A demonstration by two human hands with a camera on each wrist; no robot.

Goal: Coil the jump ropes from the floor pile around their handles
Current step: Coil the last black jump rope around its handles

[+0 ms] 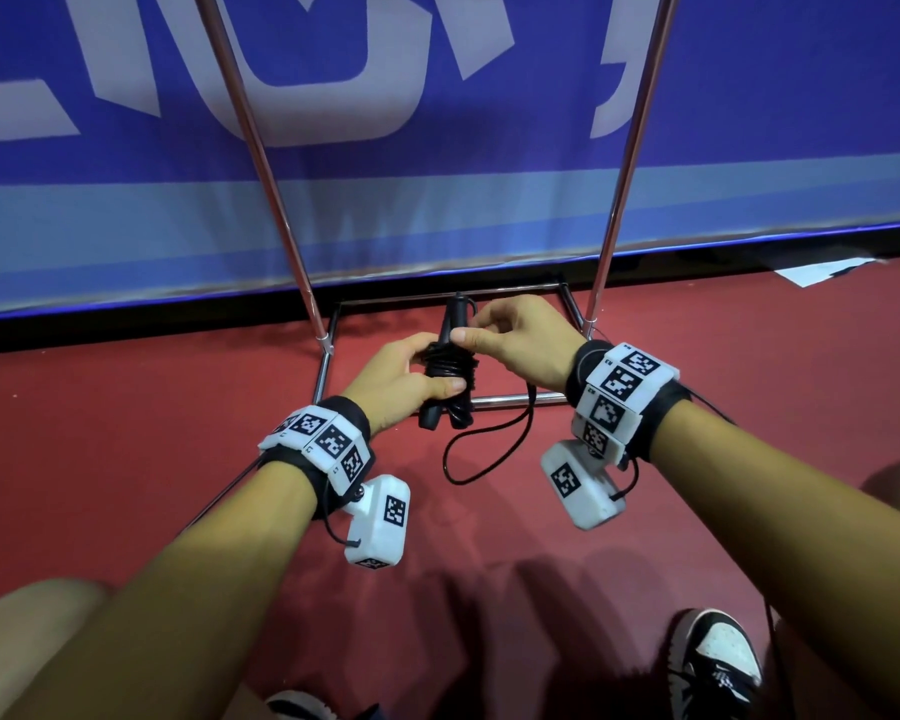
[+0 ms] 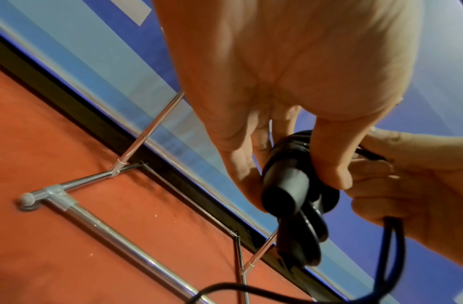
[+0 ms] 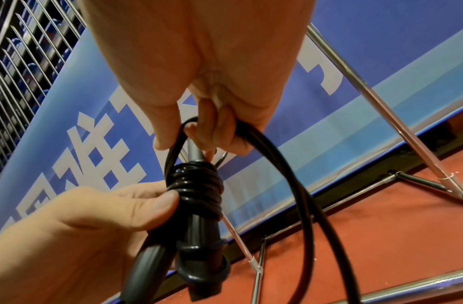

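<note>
A black jump rope (image 1: 450,368) has its two handles (image 3: 199,236) held side by side, with several turns of cord (image 3: 199,185) wound round their middle. My left hand (image 1: 411,379) grips the handles at the coil, thumb (image 3: 147,203) pressed on the wraps; the handle end (image 2: 285,193) points at the left wrist camera. My right hand (image 1: 510,340) pinches the loose cord (image 3: 277,164) just above the coil. The remaining cord (image 1: 481,449) hangs in a loop below both hands.
A chrome rack frame (image 1: 281,210) stands ahead, its base bars (image 1: 510,400) lying on the red floor (image 1: 178,407). A blue banner (image 1: 437,122) forms the wall behind. White paper (image 1: 822,270) lies at the far right. My shoe (image 1: 713,662) is at the bottom right.
</note>
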